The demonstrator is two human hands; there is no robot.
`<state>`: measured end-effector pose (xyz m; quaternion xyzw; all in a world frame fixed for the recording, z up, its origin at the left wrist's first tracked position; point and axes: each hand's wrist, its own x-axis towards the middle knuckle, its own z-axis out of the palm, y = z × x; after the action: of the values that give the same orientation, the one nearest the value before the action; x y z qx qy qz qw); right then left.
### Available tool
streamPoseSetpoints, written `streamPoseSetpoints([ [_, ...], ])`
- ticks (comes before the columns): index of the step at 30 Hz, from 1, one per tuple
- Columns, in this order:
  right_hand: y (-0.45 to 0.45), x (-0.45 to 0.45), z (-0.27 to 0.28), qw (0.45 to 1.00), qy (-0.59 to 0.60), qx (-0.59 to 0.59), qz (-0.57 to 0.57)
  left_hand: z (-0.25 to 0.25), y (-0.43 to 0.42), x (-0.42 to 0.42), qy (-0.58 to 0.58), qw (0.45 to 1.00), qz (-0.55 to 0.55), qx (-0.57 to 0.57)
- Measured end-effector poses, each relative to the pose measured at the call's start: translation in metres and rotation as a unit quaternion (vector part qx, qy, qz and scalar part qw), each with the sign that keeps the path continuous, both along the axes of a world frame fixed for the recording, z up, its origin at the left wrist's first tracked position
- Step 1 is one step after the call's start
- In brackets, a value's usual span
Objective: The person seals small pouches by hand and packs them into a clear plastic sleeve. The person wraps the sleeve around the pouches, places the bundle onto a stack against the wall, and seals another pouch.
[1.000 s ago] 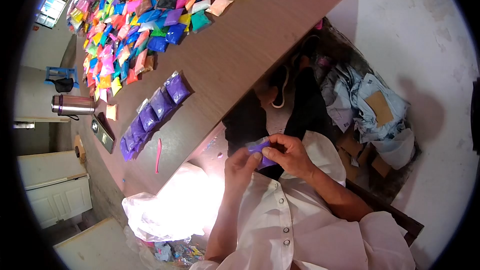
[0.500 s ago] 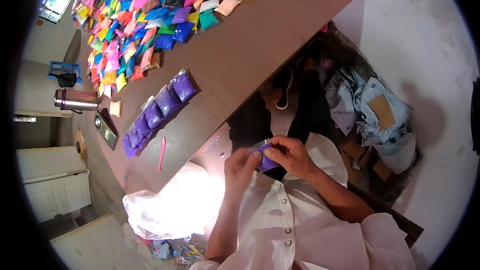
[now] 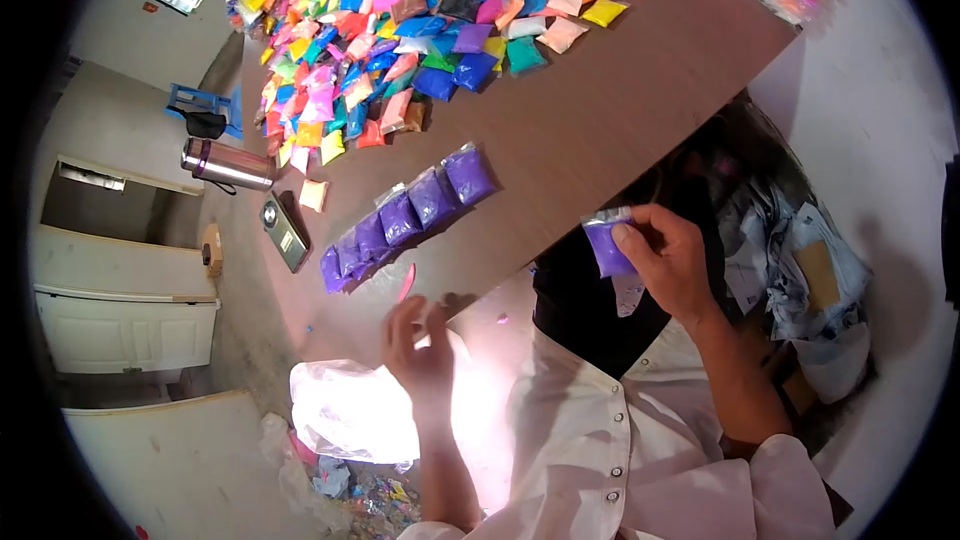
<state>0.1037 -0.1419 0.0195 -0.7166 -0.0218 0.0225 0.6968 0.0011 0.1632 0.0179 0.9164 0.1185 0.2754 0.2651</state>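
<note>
My right hand (image 3: 668,265) pinches a small clear bag of purple clay (image 3: 606,246) by its upper side, over my lap. My left hand (image 3: 420,348) is at the table's near edge, empty, its fingers loosely apart and a little blurred. Just beyond those fingertips lies a slim pink stick-like tool (image 3: 407,283); whether they touch it I cannot tell. Farther up the table, a row of filled purple bags (image 3: 398,218) lies side by side, overlapping.
A large heap of colourful small bags (image 3: 400,40) covers the far side of the table (image 3: 590,110). A phone (image 3: 286,232) and a steel flask (image 3: 228,164) are at the left. White plastic (image 3: 350,410) hangs below the edge; a bin of crumpled wrappers (image 3: 835,240) stands at right.
Both hands were together on the purple bag. The left has let go and moved left towards the pink tool, while the right has lifted the bag up and right. The view has shifted too.
</note>
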Motion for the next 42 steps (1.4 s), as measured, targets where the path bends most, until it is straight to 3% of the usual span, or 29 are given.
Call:
streamPoseSetpoints([
  [5,0.016,0.034,0.023,0.991,-0.08,-0.108,0.018,-0.014,0.042,-0.008,0.07,0.986,0.012,0.154],
  [10,0.024,0.064,0.015,0.977,-0.094,-0.192,-0.01,-0.022,0.026,-0.017,0.071,0.988,0.017,0.134],
  [12,0.024,0.066,0.011,0.971,-0.093,-0.22,-0.016,-0.025,0.021,-0.019,0.065,0.98,-0.009,0.186],
  [14,0.02,0.064,0.002,0.953,-0.16,-0.252,-0.047,-0.028,0.011,-0.019,0.09,0.977,-0.015,0.193],
  [17,0.009,0.053,-0.009,0.954,-0.18,-0.238,-0.015,-0.031,-0.003,-0.014,0.067,0.974,-0.042,0.212],
  [20,0.001,0.044,-0.012,0.955,-0.2,-0.22,0.019,-0.039,-0.005,-0.009,0.026,0.978,-0.066,0.195],
  [28,-0.004,0.048,-0.02,0.89,-0.317,-0.326,0.026,-0.027,-0.015,0.0,-0.015,0.987,-0.102,0.12],
  [30,-0.003,0.048,-0.021,0.887,-0.324,-0.327,0.026,-0.023,-0.017,0.001,0.036,0.997,-0.071,0.017],
  [32,-0.004,0.047,-0.021,0.887,-0.328,-0.325,0.023,-0.015,-0.023,0.008,0.016,0.995,-0.094,0.038],
  [34,-0.006,0.048,-0.023,0.886,-0.331,-0.325,0.017,-0.008,-0.04,0.015,0.059,0.993,-0.09,-0.045],
  [39,-0.012,0.046,-0.026,0.881,-0.341,-0.328,0.003,0.007,-0.074,0.053,0.067,0.975,-0.18,-0.113],
  [42,-0.012,0.043,-0.024,0.881,-0.338,-0.33,-0.001,0.017,-0.1,0.081,0.054,0.968,-0.228,-0.091],
])
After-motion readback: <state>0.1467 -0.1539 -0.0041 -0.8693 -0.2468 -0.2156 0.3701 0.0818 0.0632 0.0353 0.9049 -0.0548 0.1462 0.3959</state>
